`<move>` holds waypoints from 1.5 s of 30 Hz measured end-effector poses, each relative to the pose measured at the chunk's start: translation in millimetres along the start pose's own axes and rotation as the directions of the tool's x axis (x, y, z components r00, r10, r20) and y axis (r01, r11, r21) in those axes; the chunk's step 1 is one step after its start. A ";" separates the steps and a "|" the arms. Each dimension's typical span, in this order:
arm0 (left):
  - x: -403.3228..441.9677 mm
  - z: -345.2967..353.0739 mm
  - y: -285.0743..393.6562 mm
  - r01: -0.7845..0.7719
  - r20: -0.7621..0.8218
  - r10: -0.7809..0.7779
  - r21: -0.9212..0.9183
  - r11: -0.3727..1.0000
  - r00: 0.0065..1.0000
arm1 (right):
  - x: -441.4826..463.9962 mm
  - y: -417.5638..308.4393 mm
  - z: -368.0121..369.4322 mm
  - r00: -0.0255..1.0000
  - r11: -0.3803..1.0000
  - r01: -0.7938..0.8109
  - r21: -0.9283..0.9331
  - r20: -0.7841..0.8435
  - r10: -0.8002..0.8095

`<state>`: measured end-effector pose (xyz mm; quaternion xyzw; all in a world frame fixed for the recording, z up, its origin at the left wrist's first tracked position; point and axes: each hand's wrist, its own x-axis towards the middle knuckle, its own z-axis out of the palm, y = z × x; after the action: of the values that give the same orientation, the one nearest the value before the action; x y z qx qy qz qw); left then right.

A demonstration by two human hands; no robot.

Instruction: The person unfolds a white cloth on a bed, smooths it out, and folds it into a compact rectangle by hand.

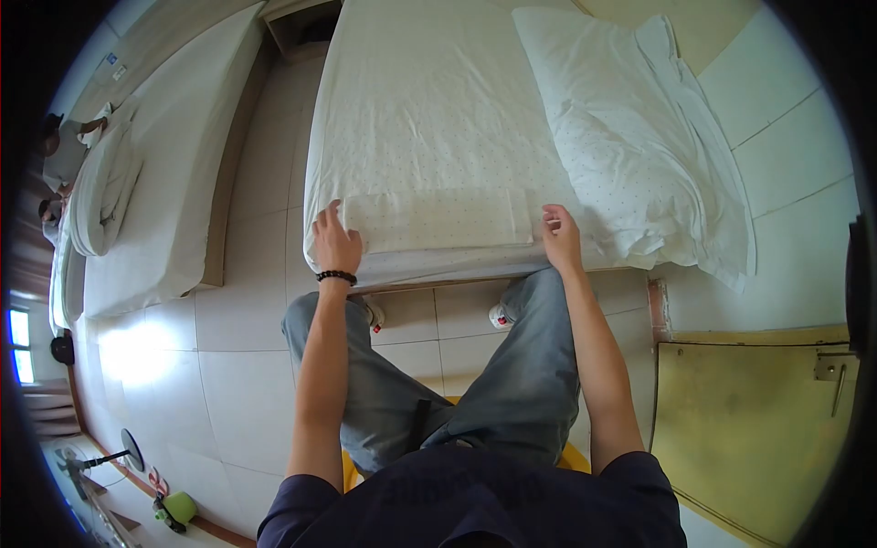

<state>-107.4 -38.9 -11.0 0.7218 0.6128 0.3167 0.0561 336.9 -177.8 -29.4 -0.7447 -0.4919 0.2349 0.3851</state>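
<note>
A flat folded white cloth with small dots (437, 219), perhaps a pillowcase, lies near the front edge of the bed (429, 100). At the cloth's left end is my left hand (336, 241), fingers apart, with a dark beaded bracelet on the wrist; whether the fingertips touch the cloth is hard to tell. Just past the right end hovers or rests my right hand (561, 237), its fingers loosely bent with nothing visible in them. To the right, a white dotted pillow (607, 128) lies on the bed.
A second bed (183, 155) stands at the left, with bunched white bedding (110, 183) and people beyond it. Tiled floor (256, 210) separates the beds. A yellowish door (749, 438) is at lower right. A standing fan (131, 447) and green bin (181, 507) are at lower left.
</note>
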 end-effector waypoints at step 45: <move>0.7 18.2 60.4 0.188 0.173 -0.085 -0.760 0.622 0.981 | -590.0 -106.3 -65.7 0.278 0.299 -0.933 -0.200 0.127 0.952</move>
<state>-46.5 -47.3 3.2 0.5972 0.4664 0.4993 0.4202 86.9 -716.0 78.0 -0.8754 -0.0060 0.4765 0.0817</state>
